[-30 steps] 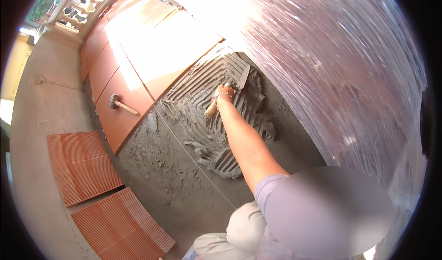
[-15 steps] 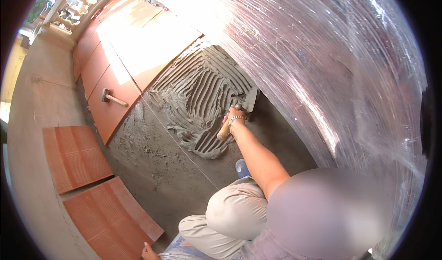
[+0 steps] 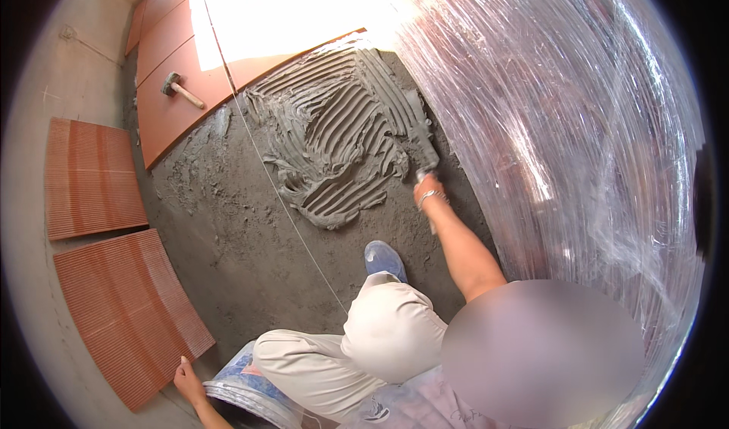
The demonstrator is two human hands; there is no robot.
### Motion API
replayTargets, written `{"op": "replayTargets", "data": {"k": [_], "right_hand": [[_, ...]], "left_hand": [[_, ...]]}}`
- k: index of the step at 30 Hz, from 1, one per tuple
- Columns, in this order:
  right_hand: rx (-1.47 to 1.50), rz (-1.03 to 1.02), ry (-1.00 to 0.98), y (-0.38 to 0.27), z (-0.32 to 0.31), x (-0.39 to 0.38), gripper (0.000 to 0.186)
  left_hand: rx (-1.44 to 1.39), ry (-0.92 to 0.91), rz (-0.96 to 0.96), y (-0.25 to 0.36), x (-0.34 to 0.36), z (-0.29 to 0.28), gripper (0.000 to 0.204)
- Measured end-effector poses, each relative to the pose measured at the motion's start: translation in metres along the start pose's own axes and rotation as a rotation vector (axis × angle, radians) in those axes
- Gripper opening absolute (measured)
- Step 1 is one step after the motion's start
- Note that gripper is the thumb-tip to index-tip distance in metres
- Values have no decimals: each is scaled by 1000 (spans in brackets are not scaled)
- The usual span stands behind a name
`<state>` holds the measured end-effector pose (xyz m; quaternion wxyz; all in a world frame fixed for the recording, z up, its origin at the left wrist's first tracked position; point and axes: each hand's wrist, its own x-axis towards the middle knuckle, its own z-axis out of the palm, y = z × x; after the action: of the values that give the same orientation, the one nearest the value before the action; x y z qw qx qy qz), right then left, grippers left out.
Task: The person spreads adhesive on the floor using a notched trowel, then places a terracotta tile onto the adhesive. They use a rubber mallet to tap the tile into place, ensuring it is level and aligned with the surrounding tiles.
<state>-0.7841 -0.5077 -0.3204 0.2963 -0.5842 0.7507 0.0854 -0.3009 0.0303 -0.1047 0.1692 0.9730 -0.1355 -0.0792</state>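
Note:
My right hand (image 3: pixel 427 189) is closed around the handle of a notched trowel (image 3: pixel 425 146). The trowel's blade sits at the right edge of a bed of grey mortar (image 3: pixel 342 137) that is combed into curved ridges. At the lower left, my left hand (image 3: pixel 190 383) is open, with a fingertip by the corner of the nearer terracotta tile (image 3: pixel 133 307) and the wrist beside a bucket (image 3: pixel 243 391). Whether it touches the tile or the bucket rim I cannot tell. A second terracotta tile (image 3: pixel 95 178) leans next to the first, ribbed side showing.
Laid terracotta tiles (image 3: pixel 171 95) cover the far left, with a mallet (image 3: pixel 182 89) on them. A taut string (image 3: pixel 285 205) crosses the rough grey floor (image 3: pixel 243 269). Plastic wrap (image 3: pixel 547 118) walls the right side. My blue shoe (image 3: pixel 384 260) stands near the mortar.
My right hand has moved the trowel right, along the mortar's edge. My left hand has come further into view beside the bucket. The view has shifted, showing more of the near floor.

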Motion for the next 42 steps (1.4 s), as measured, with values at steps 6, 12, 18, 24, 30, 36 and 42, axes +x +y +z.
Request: {"op": "replayTargets", "data": {"k": [6,12,18,24,30,36,42], "right_hand": [[-120,-32,-170,6,31,-92,36],[22,-100,-139,-10,24,-101,40],[114,-29,-29,14,18,-43,40],[50,13,123,37,-2,-1,42],[1,98,125,6,-12,19,37],[-295,-213,-155,-25,43,-70,35],[-387,-523,-223,-52,49,-82,34]], "left_hand": [[45,2,27,1,-1,1,53],[-20,-11,14,-4,1,1,55],[4,-3,7,-8,1,3,53],[8,-20,-19,-4,3,2,54],[16,-34,-35,1,0,-1,49],[78,-43,-73,15,-3,-5,48],[95,-24,-122,29,-7,-7,47]]}}
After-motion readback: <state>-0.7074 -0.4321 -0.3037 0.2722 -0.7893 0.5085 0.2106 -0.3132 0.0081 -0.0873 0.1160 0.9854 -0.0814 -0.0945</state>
